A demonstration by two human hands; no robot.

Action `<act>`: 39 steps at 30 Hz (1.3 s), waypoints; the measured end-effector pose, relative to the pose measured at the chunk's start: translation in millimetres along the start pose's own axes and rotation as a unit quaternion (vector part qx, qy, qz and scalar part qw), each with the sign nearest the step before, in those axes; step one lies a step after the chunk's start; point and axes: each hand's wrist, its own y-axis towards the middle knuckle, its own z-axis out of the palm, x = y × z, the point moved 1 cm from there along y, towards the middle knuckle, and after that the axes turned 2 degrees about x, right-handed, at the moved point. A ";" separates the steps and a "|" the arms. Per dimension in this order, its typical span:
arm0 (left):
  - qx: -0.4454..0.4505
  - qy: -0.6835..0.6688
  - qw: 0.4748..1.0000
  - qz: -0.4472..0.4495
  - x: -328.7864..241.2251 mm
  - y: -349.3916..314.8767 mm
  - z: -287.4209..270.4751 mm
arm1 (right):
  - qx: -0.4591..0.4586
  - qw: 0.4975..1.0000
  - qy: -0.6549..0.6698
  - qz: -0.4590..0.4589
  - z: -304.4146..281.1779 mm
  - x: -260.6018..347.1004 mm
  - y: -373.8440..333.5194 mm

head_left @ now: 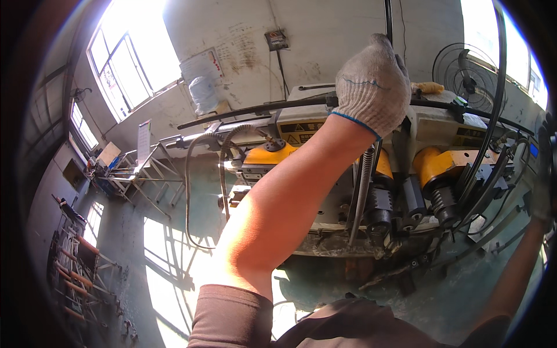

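My left arm reaches up across the middle of the view. My left hand (372,84), in a grey-white knitted glove with a blue cuff edge, is closed in a fist. A thin black rod (389,20) runs upward out of the fist, and the fingers are mostly hidden behind the back of the hand. Behind and below stands a machine with yellow heads (432,165) and dark rollers (445,206). At the dark right rim is my right hand (542,174), gloved and in shadow, near a long curved black rod (500,75); its fingers are not clear.
A long black bar (255,109) crosses the machine from left to right. Hoses (223,168) loop at its left side. A fan (467,72) stands at the back right. Left are a metal frame table (145,168) and a rack of tubes (75,272).
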 end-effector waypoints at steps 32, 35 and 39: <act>0.036 -0.052 0.989 -0.131 12.5 -13.1 -23.8 | 0.283 0.881 -0.377 0.034 140.7 -16.9 34.7; 0.050 -0.057 0.989 -0.129 4.0 -12.5 -29.3 | 0.309 0.812 -0.495 -0.011 143.8 -25.3 26.8; 0.063 -0.064 0.987 -0.135 2.6 -13.7 -25.7 | 0.377 0.701 -0.588 -0.146 144.7 -34.5 20.9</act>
